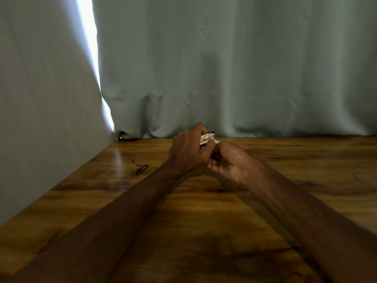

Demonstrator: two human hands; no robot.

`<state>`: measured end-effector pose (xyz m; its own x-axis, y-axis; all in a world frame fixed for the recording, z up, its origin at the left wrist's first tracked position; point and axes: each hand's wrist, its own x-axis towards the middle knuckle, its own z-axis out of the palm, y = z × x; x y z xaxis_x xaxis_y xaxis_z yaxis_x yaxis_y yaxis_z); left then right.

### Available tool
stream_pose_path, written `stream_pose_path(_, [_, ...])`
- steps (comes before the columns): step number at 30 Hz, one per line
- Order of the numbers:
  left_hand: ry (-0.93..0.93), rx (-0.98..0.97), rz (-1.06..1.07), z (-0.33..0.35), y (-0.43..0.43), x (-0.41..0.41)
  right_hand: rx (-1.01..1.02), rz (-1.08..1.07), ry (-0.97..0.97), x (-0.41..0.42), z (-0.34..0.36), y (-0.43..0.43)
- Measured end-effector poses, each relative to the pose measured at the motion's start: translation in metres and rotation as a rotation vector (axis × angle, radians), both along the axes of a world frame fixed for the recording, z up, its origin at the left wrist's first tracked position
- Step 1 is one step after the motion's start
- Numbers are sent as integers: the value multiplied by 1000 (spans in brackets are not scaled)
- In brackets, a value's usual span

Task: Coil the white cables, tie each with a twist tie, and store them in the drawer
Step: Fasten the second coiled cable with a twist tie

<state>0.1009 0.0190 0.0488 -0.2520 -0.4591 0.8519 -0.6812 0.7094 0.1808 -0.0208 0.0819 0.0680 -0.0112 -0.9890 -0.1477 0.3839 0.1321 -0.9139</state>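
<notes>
A coiled white cable [207, 138] is held above the wooden table [204, 211], near its far edge. My left hand [188, 149] grips the coil from the left, fingers wrapped over its top. Close against it on the right, my right hand [226, 160] has curled fingers at the coil's lower end. A thin black twist tie [211, 132] sticks out at the top of the coil beside my left fingers. Most of the coil is hidden by both hands. No drawer is in view.
A second black twist tie [141, 168] lies looped on the table left of my left wrist. Grey-green curtains [244, 68] hang behind the table and along its left side, with a bright gap [91, 48] between them.
</notes>
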Motion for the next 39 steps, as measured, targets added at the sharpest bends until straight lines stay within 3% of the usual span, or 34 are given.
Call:
stream_pose_path(15, [213, 112, 18, 6, -7, 0, -28, -8, 118, -8, 2, -2])
stream_pose_path(29, [145, 158, -29, 4, -8, -1, 34, -25, 53, -3, 3, 4])
stream_pose_path(39, [236, 207, -64, 8, -13, 3, -30, 8, 31, -3, 7, 6])
